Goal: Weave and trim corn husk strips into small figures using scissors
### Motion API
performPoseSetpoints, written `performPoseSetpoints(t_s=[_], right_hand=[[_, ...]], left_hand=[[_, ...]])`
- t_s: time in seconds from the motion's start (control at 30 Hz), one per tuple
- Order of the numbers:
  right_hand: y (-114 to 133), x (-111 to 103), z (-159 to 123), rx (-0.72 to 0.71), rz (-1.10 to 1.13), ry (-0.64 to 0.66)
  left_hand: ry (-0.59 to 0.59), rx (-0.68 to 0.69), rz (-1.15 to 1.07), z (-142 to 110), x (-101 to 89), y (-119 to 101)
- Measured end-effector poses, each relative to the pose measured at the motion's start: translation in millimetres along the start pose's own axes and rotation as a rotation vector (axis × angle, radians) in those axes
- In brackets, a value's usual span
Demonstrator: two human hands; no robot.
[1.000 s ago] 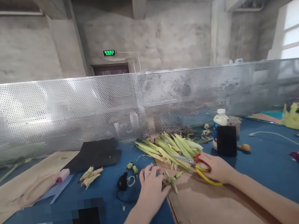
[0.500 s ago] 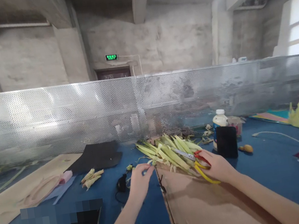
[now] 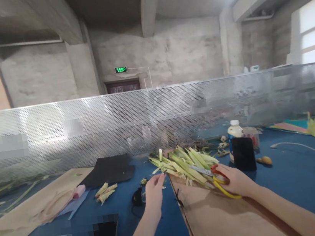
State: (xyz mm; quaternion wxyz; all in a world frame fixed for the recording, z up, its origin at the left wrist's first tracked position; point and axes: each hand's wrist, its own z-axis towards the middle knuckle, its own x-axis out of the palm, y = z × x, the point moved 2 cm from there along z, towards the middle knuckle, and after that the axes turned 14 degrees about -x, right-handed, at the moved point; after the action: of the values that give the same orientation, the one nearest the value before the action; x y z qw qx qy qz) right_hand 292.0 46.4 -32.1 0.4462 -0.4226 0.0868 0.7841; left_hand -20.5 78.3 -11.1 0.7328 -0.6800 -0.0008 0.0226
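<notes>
**Scissors [image 3: 209,172] in the right hand [image 3: 238,179], blades aimed left over green strips [image 3: 187,164]**

The right hand's fingers are curled closed around the scissors' handles, one loop red, the other yellow, both smooth and rounded. The long axis of the scissors slants across the view: handles near and to the right, slim grey metal blades reaching left and slightly away over the strips. How far the blades are parted I cannot tell.

The left hand [image 3: 154,196] has thumb and fingertips drawn close together near the strips' left end; whether anything is pinched between them I cannot tell. Just beyond, one short pale end stands up.

The strips are long, flat, tapering and leaf-like, yellow-green with paler edges. They lie in a loose fan, mostly slanting from far left to near right, at the far end of a flat brown board [image 3: 223,217] and partly past its left edge. The board's visible left edge runs away from the wearer across the blue tabletop [image 3: 169,232].

Left of the left hand sit a rounded black object [image 3: 137,197] and, farther left, a crumpled, dry-looking cream bundle [image 3: 106,193]. Beyond the right hand stand a dark, flat rectangle [image 3: 244,154] and a white-capped bottle [image 3: 235,129]. A perforated metal screen [image 3: 89,130] closes off the table's far side.
</notes>
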Motion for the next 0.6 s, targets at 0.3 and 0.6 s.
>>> performPoseSetpoints(t_s=[0.3, 0.6], right_hand=[[24.4, 0.7, 5.9, -0.077, 0.061, 0.053], [52.3, -7.5, 13.1, 0.032, 0.178, 0.157]], left_hand=[[0.060, -0.075, -0.107, 4.2, 8.5, 10.2], [0.022, -0.069, -0.074, -4.3, 9.1, 2.2]])
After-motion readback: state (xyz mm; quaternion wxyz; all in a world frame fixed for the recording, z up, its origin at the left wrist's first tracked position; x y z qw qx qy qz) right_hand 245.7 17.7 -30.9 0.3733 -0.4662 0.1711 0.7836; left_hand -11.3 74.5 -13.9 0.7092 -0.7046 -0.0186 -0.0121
